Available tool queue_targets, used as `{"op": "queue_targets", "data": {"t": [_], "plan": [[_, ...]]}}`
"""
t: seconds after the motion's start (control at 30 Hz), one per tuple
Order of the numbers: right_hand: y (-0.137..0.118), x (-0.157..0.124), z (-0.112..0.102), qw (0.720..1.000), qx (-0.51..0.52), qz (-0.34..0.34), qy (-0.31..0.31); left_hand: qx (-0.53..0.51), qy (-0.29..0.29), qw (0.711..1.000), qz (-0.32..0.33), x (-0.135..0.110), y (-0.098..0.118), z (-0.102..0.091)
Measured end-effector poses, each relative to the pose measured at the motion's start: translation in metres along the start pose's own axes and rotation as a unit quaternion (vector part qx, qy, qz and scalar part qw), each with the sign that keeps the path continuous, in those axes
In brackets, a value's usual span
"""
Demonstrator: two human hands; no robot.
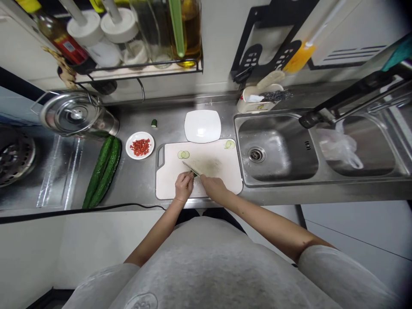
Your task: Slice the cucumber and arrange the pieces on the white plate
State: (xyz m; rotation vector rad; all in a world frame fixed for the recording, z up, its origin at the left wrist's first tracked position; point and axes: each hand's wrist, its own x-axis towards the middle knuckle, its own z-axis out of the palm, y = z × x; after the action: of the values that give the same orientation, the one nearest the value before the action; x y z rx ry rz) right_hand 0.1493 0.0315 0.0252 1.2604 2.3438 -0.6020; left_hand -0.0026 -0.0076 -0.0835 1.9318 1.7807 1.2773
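Observation:
A white cutting board (222, 171) lies on the steel counter in front of me. My right hand (213, 186) is closed round the handle of a knife (189, 167) whose blade points up and left over the board. My left hand (184, 186) is curled, fingers pressing a small green cucumber piece (195, 173) right by the blade. Cucumber slices (183, 154) lie at the board's top left, and more slices (229, 144) at its top right corner.
Two whole cucumbers (104, 171) lie left of the board. A small dish of red bits (140, 146), a cucumber end (154, 123) and an empty white plate (202, 125) sit behind. A lidded pot (75, 116) stands far left, a double sink (277, 150) right.

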Motion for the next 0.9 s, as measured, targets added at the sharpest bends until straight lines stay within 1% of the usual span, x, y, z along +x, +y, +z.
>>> {"op": "queue_targets", "data": {"t": [0.2, 0.37, 0.47, 0.53, 0.6, 0.67, 0.7, 0.77, 0.83, 0.9], "plan": [[0.003, 0.003, 0.006, 1.0, -0.012, -0.007, 0.01, -0.008, 0.0, 1.0, 0.003, 0.0, 0.0, 0.0], [0.006, 0.001, 0.005, 1.0, -0.004, 0.002, 0.008, -0.016, -0.004, 1.0, -0.004, 0.004, 0.005, -0.004], [0.011, -0.005, 0.002, 1.0, -0.002, 0.01, 0.018, -0.028, -0.017, 0.999, -0.013, 0.006, 0.011, -0.011], [0.016, -0.01, 0.001, 0.999, -0.008, 0.021, 0.037, -0.019, -0.024, 0.999, -0.033, 0.008, 0.017, -0.019], [0.022, -0.015, 0.001, 0.997, -0.023, 0.04, 0.064, 0.013, -0.013, 0.999, -0.052, 0.011, 0.024, -0.028], [0.029, -0.02, 0.002, 0.993, -0.045, 0.047, 0.101, 0.055, -0.005, 0.997, -0.049, 0.018, 0.033, -0.037], [0.033, -0.022, 0.003, 0.99, -0.056, 0.046, 0.123, 0.075, -0.015, 0.996, -0.038, 0.023, 0.038, -0.041], [0.039, -0.026, 0.003, 0.983, -0.075, 0.035, 0.166, 0.1, -0.074, 0.992, 0.006, 0.036, 0.047, -0.048], [0.044, -0.029, 0.003, 0.976, -0.088, 0.024, 0.2, 0.123, -0.138, 0.982, 0.048, 0.05, 0.055, -0.051], [0.046, -0.033, 0.003, 0.97, -0.096, 0.014, 0.223, 0.128, -0.18, 0.972, 0.082, 0.062, 0.059, -0.052]]}}
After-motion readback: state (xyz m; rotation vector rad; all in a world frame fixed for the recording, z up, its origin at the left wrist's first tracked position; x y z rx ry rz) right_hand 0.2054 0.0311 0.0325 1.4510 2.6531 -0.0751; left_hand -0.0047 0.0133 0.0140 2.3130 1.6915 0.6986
